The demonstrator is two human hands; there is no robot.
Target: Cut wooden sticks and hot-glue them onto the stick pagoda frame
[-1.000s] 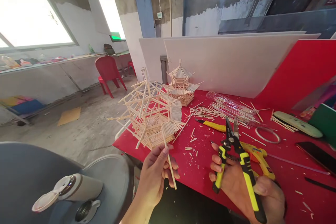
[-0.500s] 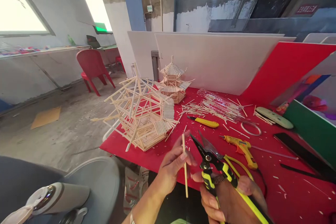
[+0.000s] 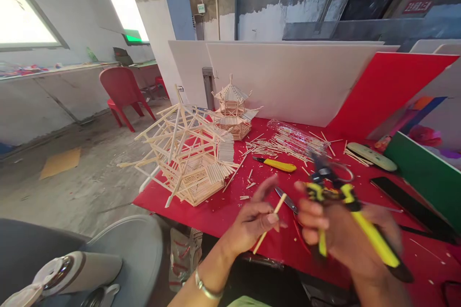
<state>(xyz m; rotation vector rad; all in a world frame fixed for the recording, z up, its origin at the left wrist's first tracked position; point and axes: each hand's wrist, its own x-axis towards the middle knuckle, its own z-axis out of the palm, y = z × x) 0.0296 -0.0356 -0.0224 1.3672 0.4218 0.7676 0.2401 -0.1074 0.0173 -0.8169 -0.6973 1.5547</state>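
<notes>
My left hand (image 3: 248, 225) pinches a thin wooden stick (image 3: 281, 202) between thumb and fingers, over the front edge of the red table. The stick slants up to the right. My right hand (image 3: 342, 235), smeared by motion, grips pruning shears (image 3: 374, 240) with black and yellow-green handles; their blades point up and away, too blurred to show how far apart they are. Left of my hands stands an open frame of sticks (image 3: 190, 153) shaped like a pavilion, partly slatted. Behind it is a smaller pagoda model (image 3: 232, 105) with slatted roofs.
On the red table (image 3: 219, 220) lie a yellow utility knife (image 3: 279, 165), a heap of loose sticks (image 3: 264, 148), a plastic bag of sticks (image 3: 298, 140), a grey-jawed tool (image 3: 286, 199) and a black phone-like slab (image 3: 396, 196). White boards (image 3: 288, 81) stand behind. A bottle (image 3: 90, 268) lies at lower left.
The shears in my right hand have moved right, away from the stick. My left hand has shifted slightly right, and its stick has tilted from upright to slanting.
</notes>
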